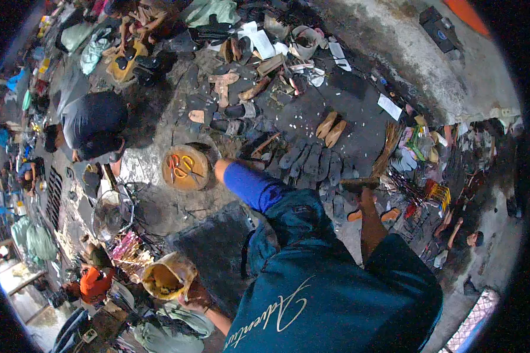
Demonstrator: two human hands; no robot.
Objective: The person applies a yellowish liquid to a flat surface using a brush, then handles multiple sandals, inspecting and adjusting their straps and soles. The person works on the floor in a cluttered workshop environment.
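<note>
Ref pt = round wood block (pixel 185 183), L to R from there. Well L + nearer the wearer: person in orange top (pixel 95 285), seated low. Just L of block: co-worker in grey shirt (pixel 85 120), bent over, head down. L + near side of block: wire hoop (pixel 113 203), contents unclear; near it, pink strips (pixel 129 247) in a heap. Beyond block, to its far L: yellow board (pixel 123 69) w/ dark pcs on it, another person's hands there.

Near side of block, well apart from it: yellow tub (pixel 184 266), tilted, mouth facing L, stained inside. L hand (pixel 197 297) grips it at lower R side. On block top: red-handled scissors (pixel 174 163) & yellow-handled scissors (pixel 184 167), side by side. Near side + slightly R of block: dark mat (pixel 212 247), flat. Just R of block: wearer's blue-covered leg (pixel 253 185).

Far side + R of block: dark sandals (pixel 235 112), a pair. Farther R: dark soles (pixel 309 163) in a row; beyond these, tan shoe pcs (pixel 331 130), paired. Well R of block: R hand (pixel 367 193), apparently closed on butt end of straw broom (pixel 387 150), bristles pointing away; fingers too small to make out. R of broom: mixed clutter (pixel 421 144), incl. plastic pkgs.
</note>
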